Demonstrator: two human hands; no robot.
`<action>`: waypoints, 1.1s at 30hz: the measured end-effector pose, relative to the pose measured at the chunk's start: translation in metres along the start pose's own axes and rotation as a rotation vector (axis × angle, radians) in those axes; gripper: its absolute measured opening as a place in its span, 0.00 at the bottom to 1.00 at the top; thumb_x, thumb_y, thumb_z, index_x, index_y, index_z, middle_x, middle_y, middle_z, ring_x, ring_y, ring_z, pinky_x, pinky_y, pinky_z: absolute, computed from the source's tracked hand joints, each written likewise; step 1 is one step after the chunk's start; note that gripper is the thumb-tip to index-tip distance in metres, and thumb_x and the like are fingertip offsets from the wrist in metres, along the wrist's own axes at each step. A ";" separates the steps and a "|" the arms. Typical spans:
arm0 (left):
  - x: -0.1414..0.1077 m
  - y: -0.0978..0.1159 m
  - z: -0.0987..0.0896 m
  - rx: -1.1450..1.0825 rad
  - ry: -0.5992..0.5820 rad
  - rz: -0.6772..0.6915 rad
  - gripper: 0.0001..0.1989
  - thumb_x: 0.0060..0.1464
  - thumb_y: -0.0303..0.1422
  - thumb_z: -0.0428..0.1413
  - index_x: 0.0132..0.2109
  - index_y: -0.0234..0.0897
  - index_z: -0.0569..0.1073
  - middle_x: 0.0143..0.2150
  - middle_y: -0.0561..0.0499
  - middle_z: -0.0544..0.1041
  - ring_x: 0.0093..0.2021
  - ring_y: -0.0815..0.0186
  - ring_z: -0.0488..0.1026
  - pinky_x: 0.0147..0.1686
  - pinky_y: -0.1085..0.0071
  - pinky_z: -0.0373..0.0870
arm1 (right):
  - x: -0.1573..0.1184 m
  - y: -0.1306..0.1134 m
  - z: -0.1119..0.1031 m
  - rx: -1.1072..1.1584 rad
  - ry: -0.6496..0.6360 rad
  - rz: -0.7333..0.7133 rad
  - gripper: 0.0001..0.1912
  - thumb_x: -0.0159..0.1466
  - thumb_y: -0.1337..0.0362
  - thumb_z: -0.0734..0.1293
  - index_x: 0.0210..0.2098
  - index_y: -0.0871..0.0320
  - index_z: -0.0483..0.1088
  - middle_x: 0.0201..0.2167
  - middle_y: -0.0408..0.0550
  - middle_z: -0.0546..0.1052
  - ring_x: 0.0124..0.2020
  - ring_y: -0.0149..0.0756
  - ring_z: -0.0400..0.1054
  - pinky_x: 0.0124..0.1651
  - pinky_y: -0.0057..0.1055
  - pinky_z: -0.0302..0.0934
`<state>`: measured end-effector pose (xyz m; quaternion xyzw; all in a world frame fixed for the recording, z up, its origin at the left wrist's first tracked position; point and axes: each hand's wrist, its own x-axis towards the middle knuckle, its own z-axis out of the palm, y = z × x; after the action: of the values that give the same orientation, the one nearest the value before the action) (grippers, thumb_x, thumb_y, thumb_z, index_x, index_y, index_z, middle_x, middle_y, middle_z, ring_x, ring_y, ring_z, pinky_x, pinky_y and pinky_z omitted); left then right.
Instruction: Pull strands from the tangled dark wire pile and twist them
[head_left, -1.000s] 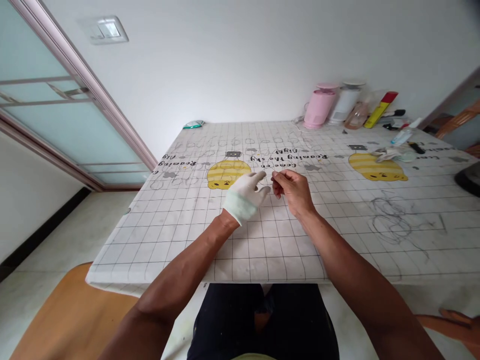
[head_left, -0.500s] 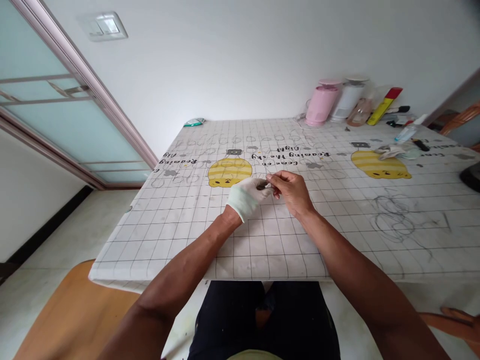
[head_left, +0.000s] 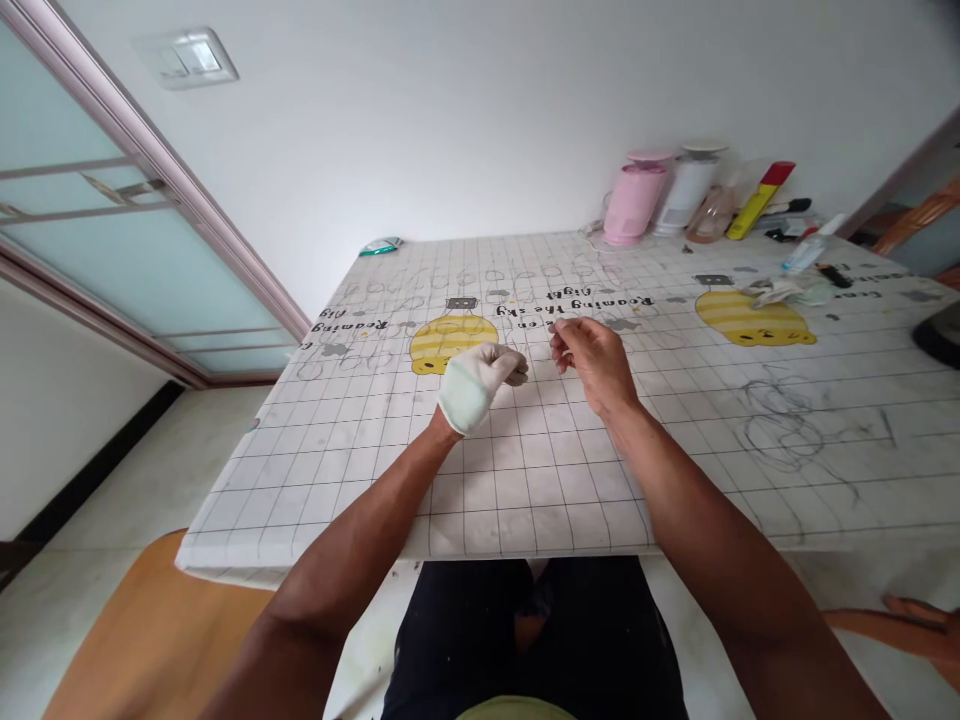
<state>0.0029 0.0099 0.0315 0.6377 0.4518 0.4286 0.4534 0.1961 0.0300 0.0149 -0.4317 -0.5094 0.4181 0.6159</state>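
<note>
On my left hand [head_left: 480, 380] is a whitish work glove [head_left: 466, 392] with a pale mint cuff. Its fingers are curled in, and nothing shows in them. My bare right hand [head_left: 594, 362] hovers just to the right, a small gap away from the gloved one. Its fingers are bent and slightly apart, with no object visible among them. Both hands are above a checked white tablecloth [head_left: 525, 470] printed with yellow striped cartoon balloons and lettering. The left hand partly covers one yellow cartoon print [head_left: 454, 335].
A pink cylinder [head_left: 636, 205], a white cylinder [head_left: 686, 195], a bottle [head_left: 711, 215] and a red-and-yellow box [head_left: 761, 200] stand by the wall. A crumpled whitish cloth [head_left: 787, 290] and a clear bottle [head_left: 814, 245] are at right. A green packet [head_left: 381, 246] lies at the back left.
My right hand has let go of the glove's fingertips, and the hands have drawn apart. The gloved left hand has shifted left, its fingers now curled. The camera view has shifted slightly.
</note>
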 end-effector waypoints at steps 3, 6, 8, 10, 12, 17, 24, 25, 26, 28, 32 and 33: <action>0.002 -0.006 -0.003 -0.150 -0.064 0.009 0.13 0.62 0.37 0.53 0.36 0.34 0.79 0.35 0.45 0.84 0.37 0.60 0.83 0.43 0.66 0.77 | 0.003 -0.002 -0.004 -0.048 -0.054 -0.030 0.20 0.65 0.44 0.73 0.37 0.55 0.76 0.36 0.49 0.79 0.35 0.34 0.73 0.31 0.28 0.65; 0.002 -0.009 -0.002 -0.185 -0.105 0.015 0.12 0.62 0.36 0.54 0.35 0.33 0.78 0.37 0.43 0.84 0.36 0.60 0.83 0.42 0.65 0.78 | 0.004 -0.003 -0.006 -0.134 -0.092 -0.048 0.24 0.66 0.40 0.71 0.36 0.55 0.75 0.35 0.49 0.80 0.36 0.36 0.73 0.35 0.30 0.66; 0.000 -0.008 -0.001 -0.117 -0.148 0.022 0.11 0.61 0.33 0.54 0.35 0.33 0.79 0.37 0.44 0.85 0.36 0.60 0.83 0.42 0.66 0.78 | 0.005 -0.003 -0.007 -0.247 -0.078 -0.051 0.25 0.65 0.38 0.71 0.35 0.55 0.74 0.33 0.48 0.80 0.34 0.36 0.72 0.34 0.31 0.64; -0.001 -0.005 0.000 -0.025 -0.200 0.046 0.11 0.60 0.32 0.54 0.36 0.33 0.81 0.39 0.45 0.85 0.37 0.61 0.83 0.44 0.67 0.78 | 0.005 -0.003 -0.007 -0.378 -0.059 -0.062 0.25 0.65 0.39 0.71 0.32 0.56 0.74 0.30 0.47 0.79 0.31 0.35 0.71 0.33 0.31 0.61; -0.002 -0.004 0.001 0.053 -0.244 0.056 0.11 0.59 0.31 0.55 0.36 0.34 0.82 0.39 0.46 0.85 0.38 0.62 0.83 0.46 0.67 0.78 | 0.005 -0.004 -0.007 -0.471 -0.059 -0.085 0.25 0.66 0.41 0.71 0.29 0.56 0.73 0.26 0.45 0.77 0.28 0.34 0.68 0.32 0.32 0.59; 0.002 -0.011 0.005 0.183 -0.283 -0.032 0.12 0.59 0.30 0.55 0.39 0.38 0.85 0.35 0.51 0.85 0.37 0.65 0.82 0.45 0.71 0.77 | 0.002 -0.003 -0.007 -0.548 -0.085 -0.131 0.22 0.70 0.50 0.68 0.24 0.56 0.71 0.19 0.41 0.71 0.21 0.31 0.60 0.27 0.32 0.52; 0.010 -0.023 0.008 -0.036 -0.239 -0.193 0.10 0.62 0.33 0.57 0.44 0.35 0.82 0.41 0.47 0.85 0.27 0.70 0.78 0.32 0.72 0.76 | -0.003 0.005 -0.002 -0.749 -0.020 -0.472 0.23 0.72 0.58 0.65 0.23 0.54 0.54 0.19 0.38 0.59 0.23 0.30 0.50 0.29 0.33 0.47; 0.011 -0.023 0.009 -0.117 -0.236 -0.212 0.10 0.62 0.34 0.58 0.45 0.34 0.81 0.41 0.45 0.85 0.27 0.69 0.78 0.31 0.71 0.77 | -0.004 0.005 -0.001 -0.773 -0.024 -0.488 0.24 0.72 0.58 0.65 0.23 0.54 0.52 0.19 0.38 0.58 0.24 0.30 0.49 0.29 0.33 0.46; 0.011 -0.022 0.009 -0.177 -0.228 -0.226 0.10 0.62 0.34 0.58 0.45 0.33 0.81 0.40 0.44 0.84 0.28 0.68 0.79 0.32 0.70 0.78 | -0.004 0.005 0.000 -0.796 -0.024 -0.491 0.24 0.72 0.58 0.65 0.23 0.54 0.51 0.19 0.39 0.58 0.24 0.30 0.49 0.29 0.33 0.46; 0.010 -0.020 0.011 -0.211 -0.192 -0.241 0.09 0.62 0.33 0.59 0.44 0.32 0.81 0.37 0.44 0.84 0.29 0.66 0.80 0.35 0.68 0.79 | -0.005 0.005 0.001 -0.831 -0.013 -0.468 0.25 0.72 0.57 0.64 0.22 0.54 0.50 0.18 0.39 0.57 0.23 0.30 0.48 0.28 0.34 0.45; 0.007 -0.016 0.016 -0.124 -0.106 -0.241 0.08 0.62 0.32 0.60 0.43 0.32 0.82 0.37 0.44 0.84 0.33 0.64 0.82 0.39 0.67 0.81 | -0.006 0.005 0.002 -0.753 -0.017 -0.300 0.27 0.72 0.54 0.65 0.19 0.55 0.56 0.16 0.42 0.65 0.20 0.30 0.55 0.26 0.32 0.46; 0.007 -0.015 0.017 -0.110 -0.095 -0.236 0.08 0.62 0.32 0.60 0.42 0.32 0.82 0.37 0.44 0.85 0.34 0.64 0.82 0.40 0.67 0.80 | -0.005 0.005 0.002 -0.709 -0.029 -0.245 0.27 0.71 0.53 0.65 0.18 0.55 0.59 0.18 0.43 0.68 0.21 0.31 0.59 0.25 0.32 0.48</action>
<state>0.0181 0.0161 0.0137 0.5740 0.4776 0.3656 0.5557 0.1935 0.0264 0.0094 -0.5481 -0.6791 0.1452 0.4662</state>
